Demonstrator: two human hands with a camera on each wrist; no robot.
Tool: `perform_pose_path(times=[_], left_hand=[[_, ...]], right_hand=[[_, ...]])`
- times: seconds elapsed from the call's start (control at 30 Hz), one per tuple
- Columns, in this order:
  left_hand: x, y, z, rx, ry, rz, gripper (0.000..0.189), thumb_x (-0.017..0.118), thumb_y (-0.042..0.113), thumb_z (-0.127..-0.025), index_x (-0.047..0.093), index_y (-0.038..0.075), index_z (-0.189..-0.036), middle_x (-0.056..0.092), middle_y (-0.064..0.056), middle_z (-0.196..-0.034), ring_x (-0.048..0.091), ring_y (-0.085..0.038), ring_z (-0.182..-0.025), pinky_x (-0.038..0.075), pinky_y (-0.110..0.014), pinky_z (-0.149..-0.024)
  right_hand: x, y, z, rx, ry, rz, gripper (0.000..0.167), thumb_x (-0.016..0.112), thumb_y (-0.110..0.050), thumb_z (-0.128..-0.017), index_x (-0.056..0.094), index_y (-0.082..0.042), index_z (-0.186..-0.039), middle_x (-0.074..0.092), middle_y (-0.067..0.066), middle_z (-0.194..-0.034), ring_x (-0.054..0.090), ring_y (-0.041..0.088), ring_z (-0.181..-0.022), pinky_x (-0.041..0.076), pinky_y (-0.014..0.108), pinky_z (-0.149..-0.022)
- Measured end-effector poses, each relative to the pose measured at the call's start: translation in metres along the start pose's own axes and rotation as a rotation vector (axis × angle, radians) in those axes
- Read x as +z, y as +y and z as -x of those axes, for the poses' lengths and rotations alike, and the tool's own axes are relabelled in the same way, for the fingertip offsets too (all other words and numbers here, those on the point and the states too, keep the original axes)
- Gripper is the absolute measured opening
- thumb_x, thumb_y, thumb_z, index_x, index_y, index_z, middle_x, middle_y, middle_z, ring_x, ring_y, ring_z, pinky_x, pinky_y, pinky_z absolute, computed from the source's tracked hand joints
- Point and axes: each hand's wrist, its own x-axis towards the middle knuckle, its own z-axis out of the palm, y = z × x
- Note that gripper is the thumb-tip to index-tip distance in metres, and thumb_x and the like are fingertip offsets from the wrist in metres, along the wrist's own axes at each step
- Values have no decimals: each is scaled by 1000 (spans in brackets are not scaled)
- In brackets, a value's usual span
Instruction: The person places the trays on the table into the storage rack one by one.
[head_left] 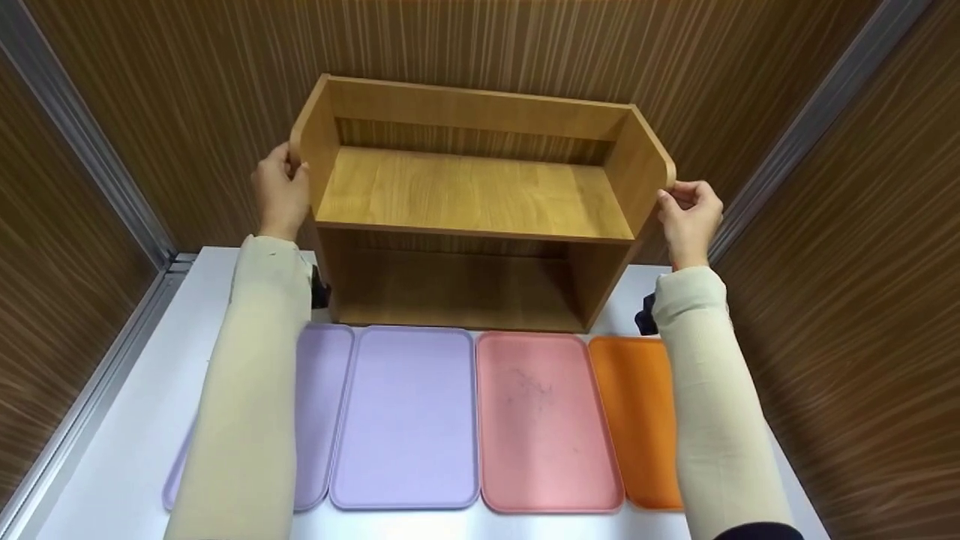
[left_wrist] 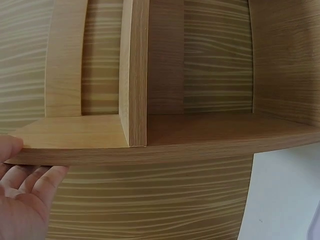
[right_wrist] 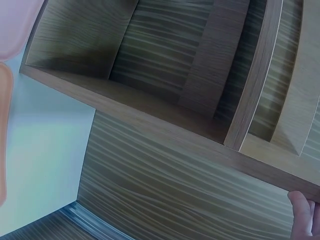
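Observation:
A small two-tier wooden shelf (head_left: 472, 191) stands upright at the back of the white table. My left hand (head_left: 283, 191) grips the front edge of its left side panel near the top, the thumb on the inner face and the fingers outside, as the left wrist view shows with the hand (left_wrist: 30, 190) at the panel's edge. On the other side my right hand (head_left: 690, 217) pinches the upper front edge of the right side panel (head_left: 641, 169). Only a few fingers of the right hand (right_wrist: 304, 212) show in the right wrist view. Both shelf levels hold nothing.
Before the shelf lie a lilac tray (head_left: 322, 420) partly under my left forearm, a second lilac tray (head_left: 409, 420), a pink tray (head_left: 551, 424) and an orange tray (head_left: 637, 420) partly under my right forearm. Wood-grain walls (head_left: 480, 37) enclose the white table (head_left: 112, 442).

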Motion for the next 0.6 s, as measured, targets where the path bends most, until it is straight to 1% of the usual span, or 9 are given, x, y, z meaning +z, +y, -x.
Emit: perform_pose_path(times=[0.07,0.17,0.3,0.43,0.53,0.6], left_hand=[[-1,-1,0,6,7,-9,33,48,4,-96,55,-1,-128,60,-19,-121,55,-21,-104,46,-31,-87],[-2,-2,0,3,1,-15,34,48,4,-96,54,-1,-129,60,-18,-121,55,-20,-103,47,-30,-86],[-3,-2,1,0,-12,-3,36,48,4,-97,52,0,-132,59,-17,-124,56,-21,-107,47,-32,-90],[-3,-2,2,-12,-30,7,37,47,6,-97,51,1,-134,58,-16,-127,55,-21,-111,47,-33,-94],[-4,-2,2,-23,-39,12,38,47,7,-98,50,2,-135,57,-16,-129,55,-22,-112,47,-33,-95],[-4,-2,2,-25,-43,13,38,47,8,-98,49,2,-135,57,-16,-129,56,-22,-113,47,-33,-95]], right_hand=[[1,-4,3,1,-9,-9,10,66,6,-80,61,-3,-84,61,-2,-72,56,7,-62,46,14,-50],[0,-7,4,9,-33,-21,11,66,7,-80,62,-2,-85,63,2,-78,57,7,-64,47,14,-51],[-3,-6,2,53,-74,-56,11,66,6,-81,62,-2,-88,62,3,-83,57,8,-70,50,14,-55],[-7,-1,-1,85,-113,-102,12,66,4,-81,62,-2,-90,61,0,-82,57,9,-74,50,14,-58],[-11,6,-2,88,-151,-143,13,67,3,-82,62,-1,-94,62,1,-84,58,9,-76,51,14,-60],[-15,12,-3,75,-171,-157,16,67,2,-82,63,1,-97,63,2,-87,59,9,-78,52,15,-63]])
